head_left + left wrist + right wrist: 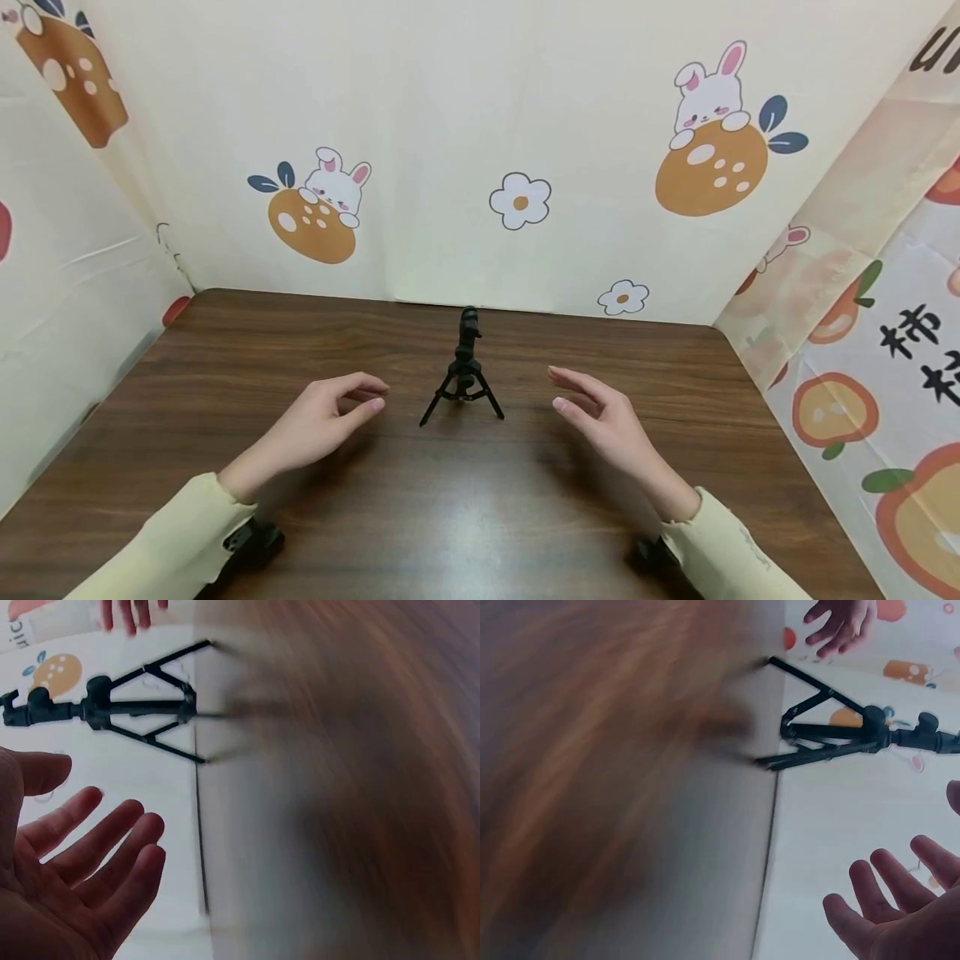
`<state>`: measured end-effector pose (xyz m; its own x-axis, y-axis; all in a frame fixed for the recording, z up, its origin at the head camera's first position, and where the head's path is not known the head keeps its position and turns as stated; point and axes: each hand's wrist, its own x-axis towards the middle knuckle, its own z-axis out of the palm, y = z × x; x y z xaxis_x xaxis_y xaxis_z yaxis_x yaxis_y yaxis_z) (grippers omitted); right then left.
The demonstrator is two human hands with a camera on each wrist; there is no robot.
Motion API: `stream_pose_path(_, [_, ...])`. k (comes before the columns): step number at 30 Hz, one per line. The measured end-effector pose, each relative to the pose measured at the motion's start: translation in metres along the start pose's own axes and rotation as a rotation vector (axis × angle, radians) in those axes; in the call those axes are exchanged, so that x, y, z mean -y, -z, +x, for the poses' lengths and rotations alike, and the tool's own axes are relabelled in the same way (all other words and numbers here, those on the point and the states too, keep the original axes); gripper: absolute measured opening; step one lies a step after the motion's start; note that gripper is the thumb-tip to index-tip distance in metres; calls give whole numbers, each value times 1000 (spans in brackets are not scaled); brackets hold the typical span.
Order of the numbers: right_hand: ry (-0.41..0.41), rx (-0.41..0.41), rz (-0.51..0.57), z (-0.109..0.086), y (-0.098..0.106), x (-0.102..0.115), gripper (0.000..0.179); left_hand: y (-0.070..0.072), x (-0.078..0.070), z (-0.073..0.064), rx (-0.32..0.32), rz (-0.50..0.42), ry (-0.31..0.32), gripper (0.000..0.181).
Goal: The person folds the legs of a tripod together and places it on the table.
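Observation:
A small black tripod stands upright on the brown wooden table, its legs spread. To its left my left hand hovers over the tabletop, fingers relaxed and slightly bent, holding nothing. My right hand is held in a similar way on the other side, apart from the tripod, with its palm turned inward. In the left wrist view the tripod appears sideways beyond the left hand's spread fingers. The right wrist view shows the tripod beyond the right hand's fingers.
The wooden table ends at a pale back curtain printed with rabbits, fruit and flowers. Similar printed sheets hang at the left and right. Dark wrist cameras sit below both sleeves, one near the left cuff.

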<state>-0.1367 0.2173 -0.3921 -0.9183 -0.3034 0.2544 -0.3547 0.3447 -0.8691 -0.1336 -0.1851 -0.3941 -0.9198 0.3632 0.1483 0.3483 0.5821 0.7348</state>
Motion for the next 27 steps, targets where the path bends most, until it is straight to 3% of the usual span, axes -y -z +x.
stream_pose_path(9, [74,22,153,26,-25,22,42,-26,-14,25,27,-96,-23,26])
stream_pose_path(17, [117,18,185,45,-43,37,44,-44,-23,41,-38,-107,0,20])
stream_pose_path(21, [186,-19,146,55,-51,44,45,-51,-24,48,-49,-127,-14,17])
stream_pose_path(27, [289,-66,6,68,-63,56,51,-61,-25,56,-53,-136,-22,18])
